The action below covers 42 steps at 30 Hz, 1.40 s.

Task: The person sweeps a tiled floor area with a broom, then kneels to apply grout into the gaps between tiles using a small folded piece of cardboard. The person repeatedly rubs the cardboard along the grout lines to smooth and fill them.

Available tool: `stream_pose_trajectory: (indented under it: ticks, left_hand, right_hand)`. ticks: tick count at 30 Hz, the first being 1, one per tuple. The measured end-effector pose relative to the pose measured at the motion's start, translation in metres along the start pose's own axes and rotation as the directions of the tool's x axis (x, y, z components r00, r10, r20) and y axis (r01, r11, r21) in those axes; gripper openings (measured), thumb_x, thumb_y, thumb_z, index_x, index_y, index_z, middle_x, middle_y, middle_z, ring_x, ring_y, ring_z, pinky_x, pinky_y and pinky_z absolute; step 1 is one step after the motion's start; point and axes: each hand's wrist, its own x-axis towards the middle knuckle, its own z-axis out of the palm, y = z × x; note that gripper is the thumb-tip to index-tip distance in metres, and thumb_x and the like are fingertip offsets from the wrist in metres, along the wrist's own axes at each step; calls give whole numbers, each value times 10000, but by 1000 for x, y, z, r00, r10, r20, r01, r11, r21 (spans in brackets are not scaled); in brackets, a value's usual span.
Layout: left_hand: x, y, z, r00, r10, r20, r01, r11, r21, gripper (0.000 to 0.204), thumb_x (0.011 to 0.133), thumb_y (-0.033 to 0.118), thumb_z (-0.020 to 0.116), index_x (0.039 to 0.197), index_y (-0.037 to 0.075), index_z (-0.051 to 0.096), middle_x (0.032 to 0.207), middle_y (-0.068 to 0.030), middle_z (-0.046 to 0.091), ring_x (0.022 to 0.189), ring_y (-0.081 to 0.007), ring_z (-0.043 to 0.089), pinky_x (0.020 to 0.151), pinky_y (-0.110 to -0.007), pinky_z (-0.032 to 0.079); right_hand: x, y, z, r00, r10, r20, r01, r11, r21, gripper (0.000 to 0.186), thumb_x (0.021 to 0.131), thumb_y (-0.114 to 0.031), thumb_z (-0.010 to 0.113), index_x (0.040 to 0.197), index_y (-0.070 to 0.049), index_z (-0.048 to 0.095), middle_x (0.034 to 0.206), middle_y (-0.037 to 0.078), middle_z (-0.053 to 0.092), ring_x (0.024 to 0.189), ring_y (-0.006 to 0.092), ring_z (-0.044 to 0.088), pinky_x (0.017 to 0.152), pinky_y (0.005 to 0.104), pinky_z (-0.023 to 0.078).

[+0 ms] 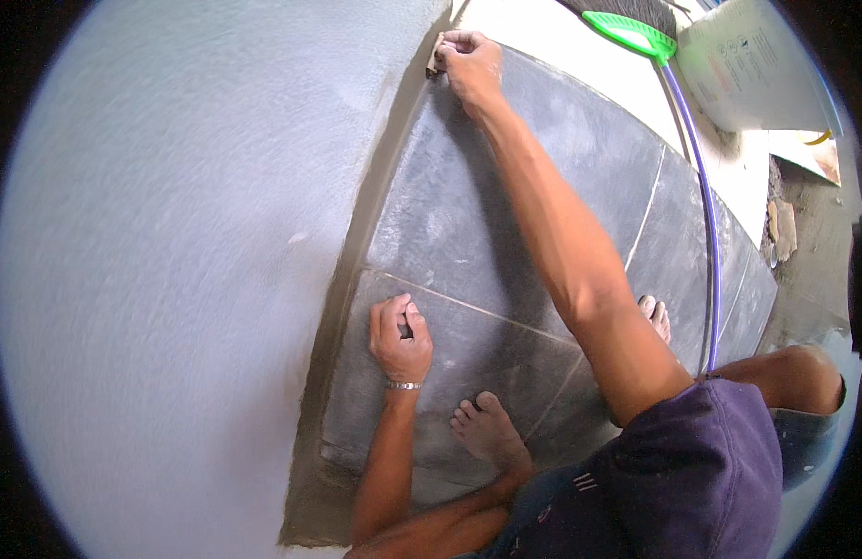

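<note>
My right hand (473, 73) reaches to the far end of the dark grey floor tiles (561, 177), at the corner by the wall. Its fingers pinch a small flat piece (436, 58), pale brown with a dark lower end, held against the joint; its exact kind is unclear. A band of wet grey-brown mortar (356, 219) runs between tiles and wall. My left hand (400, 337), with a metal band at the wrist, is nearer, above the tile close to this band. Its fingers are curled into a loose fist, with a dark gap at the thumb and nothing visible inside.
A smooth grey wall (189, 233) fills the left side. At right, a broom (707, 205) with a green head lies along the tiles, beside a white bucket (752, 70). My bare feet (487, 429) are on the tiles. Rubble pieces (783, 228) lie at far right.
</note>
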Motion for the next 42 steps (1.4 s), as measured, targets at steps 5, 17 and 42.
stream_pose_trajectory:
  ticks: [5, 17, 42]
  left_hand:
    - [-6, -3, 0, 999, 20, -27, -18, 996, 83, 262, 862, 57, 657, 1123, 46, 636, 873, -82, 595, 704, -209, 550, 642, -361, 448]
    - [-11, -12, 7, 998, -26, -66, 29, 999, 36, 282, 870, 74, 662, 1147, 41, 621, 891, -61, 628, 690, -174, 532, 621, -333, 419]
    - [-11, -8, 6, 998, -19, -65, 24, 997, 76, 233, 873, 69, 634, 1102, 25, 633, 844, -59, 588, 656, -177, 487, 603, -329, 398]
  right_hand:
    - [-3, -3, -6, 978, 161, 133, -193, 940, 282, 200, 895, -39, 664, 1062, 69, 656, 967, 121, 707, 840, 161, 700, 749, 251, 591]
    - [-9, 7, -5, 995, 2, 96, -17, 988, 156, 197, 915, -104, 712, 1005, 71, 700, 879, 95, 724, 785, 131, 691, 747, 249, 582]
    - [-85, -13, 15, 955, -178, -237, 146, 978, -147, 147, 804, -55, 663, 909, 28, 603, 872, 206, 629, 823, 353, 647, 777, 440, 517]
